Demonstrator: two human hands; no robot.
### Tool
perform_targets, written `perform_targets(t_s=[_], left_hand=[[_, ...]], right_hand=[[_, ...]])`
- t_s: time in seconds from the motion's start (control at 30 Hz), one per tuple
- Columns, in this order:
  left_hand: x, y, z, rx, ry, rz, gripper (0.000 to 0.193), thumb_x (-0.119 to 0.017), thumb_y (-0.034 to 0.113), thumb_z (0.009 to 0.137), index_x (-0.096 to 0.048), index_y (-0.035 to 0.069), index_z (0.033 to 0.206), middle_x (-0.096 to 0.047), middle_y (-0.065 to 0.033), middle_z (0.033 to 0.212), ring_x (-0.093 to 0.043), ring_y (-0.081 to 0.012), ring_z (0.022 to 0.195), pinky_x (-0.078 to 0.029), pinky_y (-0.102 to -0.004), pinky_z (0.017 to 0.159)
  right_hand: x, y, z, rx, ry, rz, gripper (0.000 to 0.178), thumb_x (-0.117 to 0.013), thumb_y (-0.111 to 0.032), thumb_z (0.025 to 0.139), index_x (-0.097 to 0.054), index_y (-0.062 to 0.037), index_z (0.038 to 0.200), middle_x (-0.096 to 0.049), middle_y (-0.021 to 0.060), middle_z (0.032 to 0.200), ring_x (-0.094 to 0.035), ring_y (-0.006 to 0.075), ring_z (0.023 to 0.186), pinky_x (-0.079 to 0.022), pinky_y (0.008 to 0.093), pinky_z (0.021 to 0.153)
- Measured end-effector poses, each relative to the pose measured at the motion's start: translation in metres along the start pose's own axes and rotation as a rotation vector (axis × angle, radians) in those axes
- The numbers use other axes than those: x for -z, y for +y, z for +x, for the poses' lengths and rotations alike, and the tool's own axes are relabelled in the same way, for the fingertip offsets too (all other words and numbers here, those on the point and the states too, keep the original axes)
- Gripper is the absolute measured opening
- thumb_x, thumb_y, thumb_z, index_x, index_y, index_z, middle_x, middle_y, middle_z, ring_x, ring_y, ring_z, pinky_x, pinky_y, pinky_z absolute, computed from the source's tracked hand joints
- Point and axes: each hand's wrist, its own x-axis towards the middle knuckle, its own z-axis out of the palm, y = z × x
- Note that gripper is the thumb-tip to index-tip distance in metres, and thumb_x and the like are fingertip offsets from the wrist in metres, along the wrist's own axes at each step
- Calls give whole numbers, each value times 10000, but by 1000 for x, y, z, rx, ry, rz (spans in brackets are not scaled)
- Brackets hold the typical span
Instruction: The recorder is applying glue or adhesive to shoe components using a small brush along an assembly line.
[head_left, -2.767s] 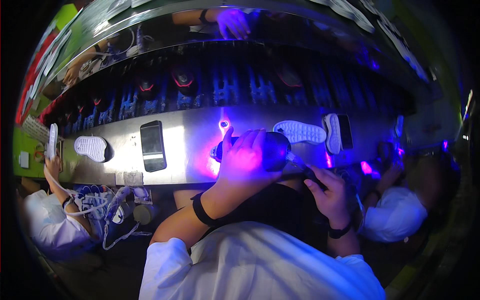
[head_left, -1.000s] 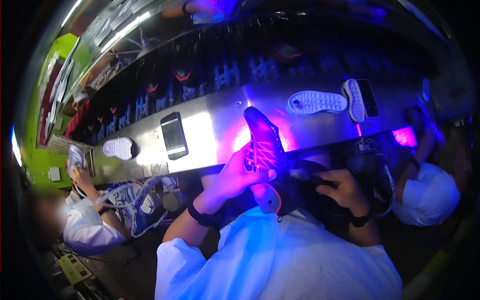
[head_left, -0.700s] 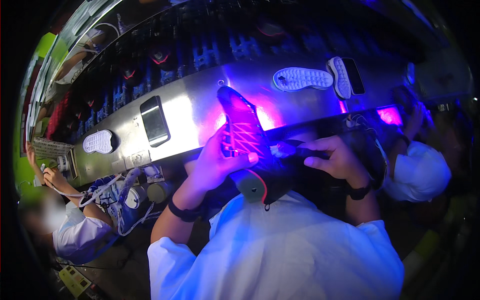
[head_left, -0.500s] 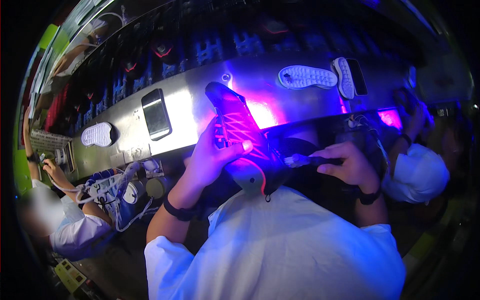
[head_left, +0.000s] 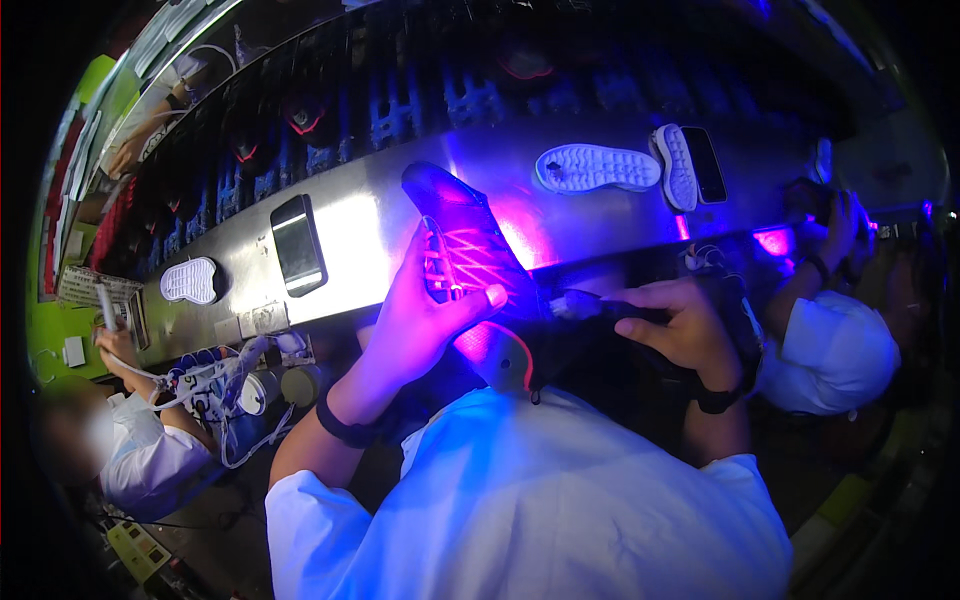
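My left hand (head_left: 418,318) is closed around a dark laced shoe upper (head_left: 478,240), its thumb pressed over the laces. Toe pointing away, the upper is held over the bench's near edge and glows pink and violet under the light. A red-orange curved edge and a small loop at the heel lie close to my shirt. In my right hand (head_left: 685,325) is a brush (head_left: 574,305), its pale bristles beside the right side of the upper. Whether the bristles touch the upper I cannot tell. The brush's handle is partly hidden by my fingers.
On the metal bench (head_left: 370,190) lie a phone (head_left: 298,245), a white sole (head_left: 190,281), another pair of white soles (head_left: 597,168) and a second phone (head_left: 704,165). Behind runs a dark rack (head_left: 395,105) with several shoe parts. Co-workers sit left and right; pots (head_left: 257,392) stand at left.
My view has shifted slightly, so the bench things sit a little further left. The brush stays beside the upper. At left, a co-worker's hand has risen with a white stick-like thing.
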Motion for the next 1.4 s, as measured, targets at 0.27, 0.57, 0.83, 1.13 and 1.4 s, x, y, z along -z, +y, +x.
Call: perform_targets(t_s=[0.27,0.57,0.83,1.13,1.4], left_hand=[[-4,9,8,127,39,-262,629,-767,97,885,-428,5,1407,-632,-108,1204,-652,-208,1105,-546,-354,948],[5,9,-17,335,-7,-518,349,-577,301,1015,-575,37,1242,-712,-75,987,-722,-169,883,-587,-305,782],[9,5,-48,508,0,-784,545,-566,510,975,-554,102,1337,-654,-136,1219,-686,-261,1048,-597,-426,860],[28,-32,-56,685,-332,-1491,639,-519,490,998,-476,-19,1380,-642,-239,1174,-715,-396,922,-673,-347,636],[18,-53,-55,768,-535,-1789,791,-551,599,930,-444,19,1457,-547,-379,1236,-681,-403,895,-631,-298,628]], right_hand=[[10,10,-9,177,78,-118,357,-837,-114,781,-754,-61,1124,-642,100,739,-613,206,650,-450,324,618],[13,-33,11,283,109,-200,356,-826,-71,767,-754,-40,1114,-639,106,731,-598,202,612,-435,314,565],[4,-75,31,417,79,-351,370,-823,-76,752,-757,-41,1115,-620,96,699,-586,195,596,-432,310,560],[-11,-80,55,436,85,-296,355,-815,-45,745,-763,-21,1095,-678,121,759,-652,216,658,-482,313,599],[-29,-50,54,435,93,-151,361,-814,-22,751,-762,-8,1108,-645,25,762,-531,95,627,-375,262,557]])
